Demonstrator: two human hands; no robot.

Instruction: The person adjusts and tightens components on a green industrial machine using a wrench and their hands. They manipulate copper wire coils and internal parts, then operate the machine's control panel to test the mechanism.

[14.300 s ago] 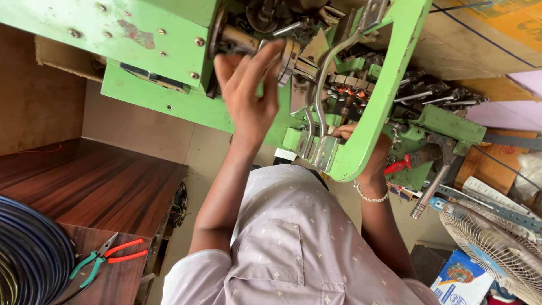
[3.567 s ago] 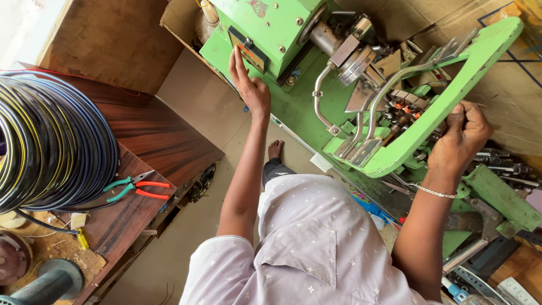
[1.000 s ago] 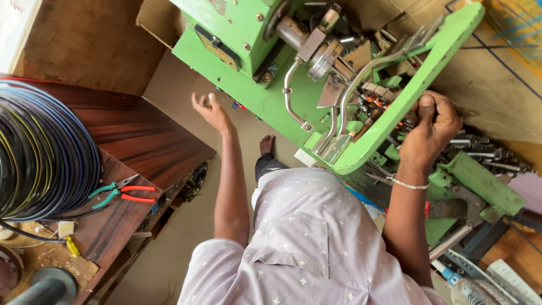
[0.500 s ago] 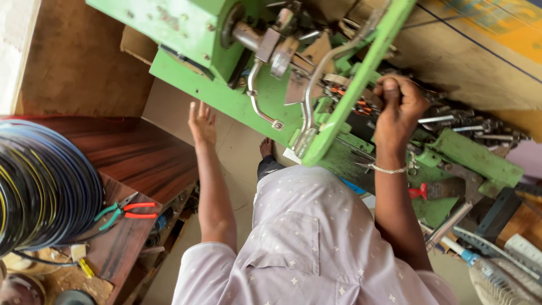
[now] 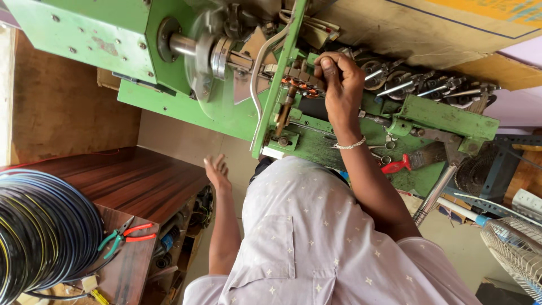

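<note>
Gripping the green frame [image 5: 280, 85] of the machine [image 5: 186, 101] near its upper middle, the right hand [image 5: 339, 85] has its fingers curled tight about the bar. The left hand [image 5: 216, 172] hangs spread and empty below the machine's lower edge. Judged rigid, heavy steel with oily, sharp fittings; the plain frame bar offers the safest hold.

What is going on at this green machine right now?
A person leans over a green machine. The right hand grips the small metal parts in its middle, beside the curved green frame. The left hand hangs open and empty, touching nothing. A wire coil and pliers lie on the wooden bench.
</note>
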